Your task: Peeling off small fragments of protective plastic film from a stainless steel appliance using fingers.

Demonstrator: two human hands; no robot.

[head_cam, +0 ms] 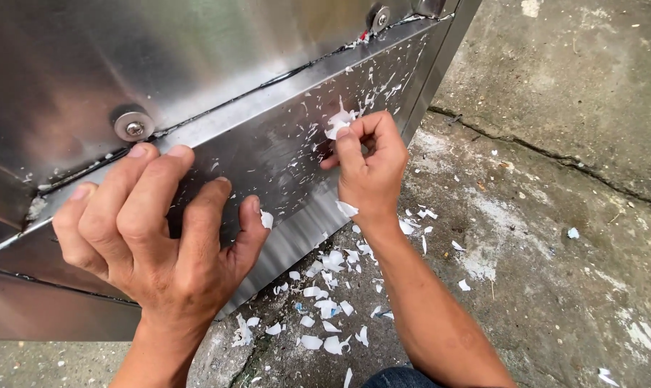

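Observation:
A shiny steel panel [268,154] of a metal cabinet stands in front of me, speckled with bits of white film. My left hand [149,230] rests on the lower panel, fingers spread and pressed against the metal, holding nothing. My right hand [368,162] is further right, its thumb and fingers pinched on a scrap of white film [337,122] stuck to the panel. A small white flake [345,208] clings near my right wrist.
Several torn white film scraps [325,305] lie on the cracked concrete floor [555,237] below the cabinet. Two round bolts [133,126] [379,18] sit along a seam in the upper panel. The cabinet's corner edge [429,79] runs down on the right.

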